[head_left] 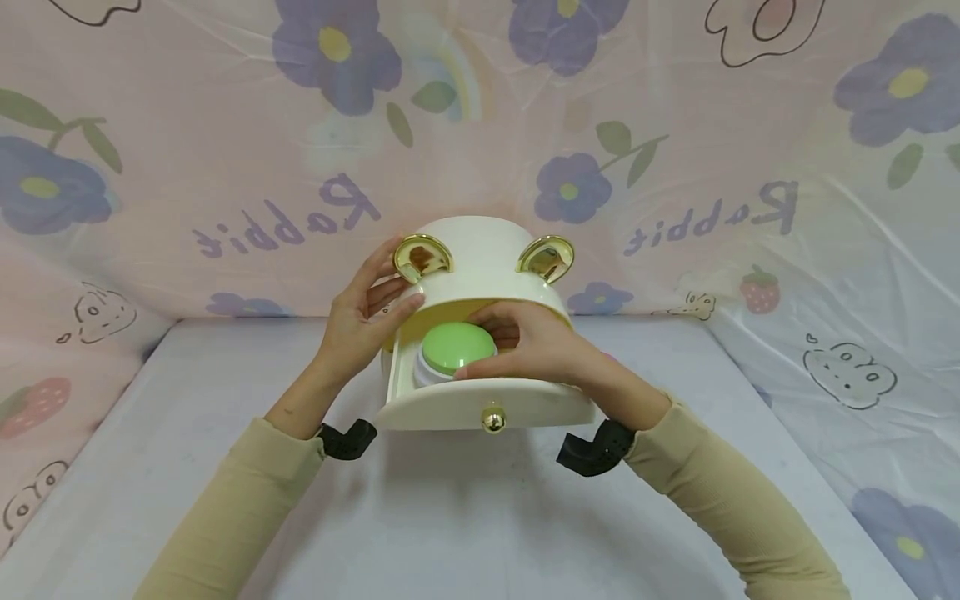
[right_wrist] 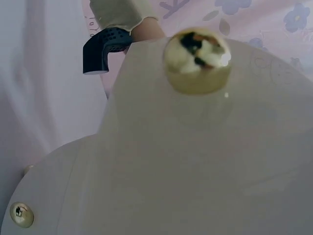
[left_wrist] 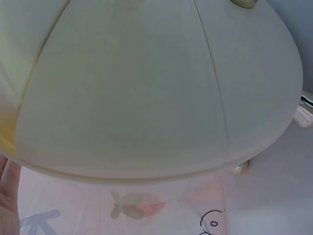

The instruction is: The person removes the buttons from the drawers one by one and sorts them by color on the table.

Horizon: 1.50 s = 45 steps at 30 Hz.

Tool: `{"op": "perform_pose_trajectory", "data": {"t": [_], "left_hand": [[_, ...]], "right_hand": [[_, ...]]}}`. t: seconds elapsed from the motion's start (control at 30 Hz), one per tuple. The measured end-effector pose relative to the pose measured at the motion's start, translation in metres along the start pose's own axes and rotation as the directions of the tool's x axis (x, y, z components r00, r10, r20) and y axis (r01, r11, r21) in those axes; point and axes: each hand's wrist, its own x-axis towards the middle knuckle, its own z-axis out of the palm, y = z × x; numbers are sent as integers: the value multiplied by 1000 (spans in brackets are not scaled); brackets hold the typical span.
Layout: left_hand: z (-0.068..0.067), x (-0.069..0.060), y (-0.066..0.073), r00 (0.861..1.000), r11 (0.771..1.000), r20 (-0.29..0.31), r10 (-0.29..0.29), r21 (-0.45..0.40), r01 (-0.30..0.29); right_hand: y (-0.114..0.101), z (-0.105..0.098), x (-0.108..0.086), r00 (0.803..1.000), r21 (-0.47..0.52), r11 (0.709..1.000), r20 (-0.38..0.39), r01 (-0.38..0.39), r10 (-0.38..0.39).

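Observation:
A cream box (head_left: pixel 472 250) with two gold ears stands on the table, its front drawer (head_left: pixel 442 406) pulled out and bearing a gold knob (head_left: pixel 493 419). Inside the drawer is a round container with a green lid (head_left: pixel 457 346) and a whitish base. My right hand (head_left: pixel 536 342) reaches into the drawer and grips the container's right side with thumb and fingers. My left hand (head_left: pixel 360 321) holds the box's left side beside the ear. The left wrist view shows the cream shell (left_wrist: pixel 122 98) close up; in the right wrist view the gold knob (right_wrist: pixel 197 61) is near the camera.
A white table surface (head_left: pixel 465 517) lies under the box. Behind and at the sides hangs a pink cloth (head_left: pixel 472 158) with flowers and lettering. Black wrist mounts (head_left: pixel 348 439) sit at both cuffs, close to the drawer front. A small pink thing shows behind my right wrist.

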Motion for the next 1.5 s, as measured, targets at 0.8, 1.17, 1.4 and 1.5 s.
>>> {"op": "perform_pose_trajectory", "data": {"t": [0.8,1.17,1.4,1.5], "left_hand": [[0,1,0,1000,1000,1,3,-3,-3],[0,0,1,1000,1000,2,-18,-5,18],[0,-1,1,1000,1000,-1,-28,10,28],[0,-1,0,1000,999,-2,-31,13,31]], "right_hand": [[-13,-17,-31,994,45,999,-105,-5,9],[-12,-27,-39,990,48,998,-137,40,-33],[-10,-34,-46,987,7,998,-151,62,-61],[-8,-35,-50,985,-18,998,-163,57,-59]]}}
